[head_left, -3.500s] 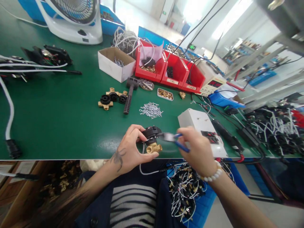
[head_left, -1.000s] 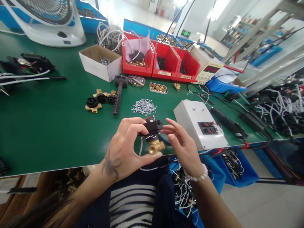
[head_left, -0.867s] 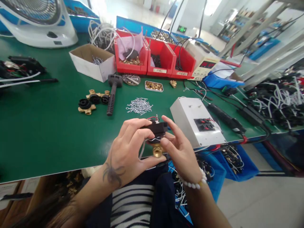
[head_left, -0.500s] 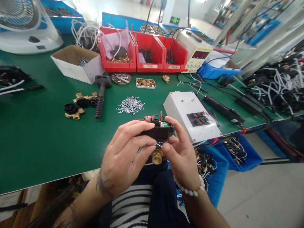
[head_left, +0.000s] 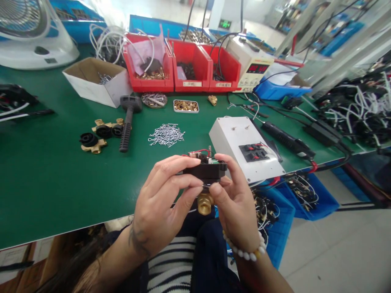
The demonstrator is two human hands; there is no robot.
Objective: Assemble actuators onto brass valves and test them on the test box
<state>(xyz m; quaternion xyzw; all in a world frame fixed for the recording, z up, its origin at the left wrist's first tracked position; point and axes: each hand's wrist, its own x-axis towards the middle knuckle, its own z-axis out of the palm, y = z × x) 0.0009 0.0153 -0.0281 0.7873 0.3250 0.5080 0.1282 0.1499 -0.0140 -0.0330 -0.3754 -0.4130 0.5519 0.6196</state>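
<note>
Close to my body, above my lap, is a black plastic housing (head_left: 210, 171) with a small circuit board and red wire in its open top. A brass valve (head_left: 204, 204) sits under it with its round opening towards me. My right hand (head_left: 236, 199) grips the housing from the right, thumb at the joint between housing and valve. My left hand (head_left: 171, 195) rests its index finger on the housing; its thumb and middle finger pinch a thin wire hairpin clip (head_left: 205, 186) at that joint. The fingertips partly hide the clip. A pile of similar clips (head_left: 166, 135) lies on the green table beyond.
Left of the pile lie a black mallet (head_left: 126, 126) and brass valves with black caps (head_left: 93, 143). A white switch box (head_left: 238, 152) and an electric screwdriver (head_left: 287, 140) are at right. Red bins (head_left: 192, 69) and a white carton (head_left: 97, 83) stand behind.
The wire clip shows less between my fingertips and sits nearer the joint. Both hands and the valve assembly have shifted slightly right in view.
</note>
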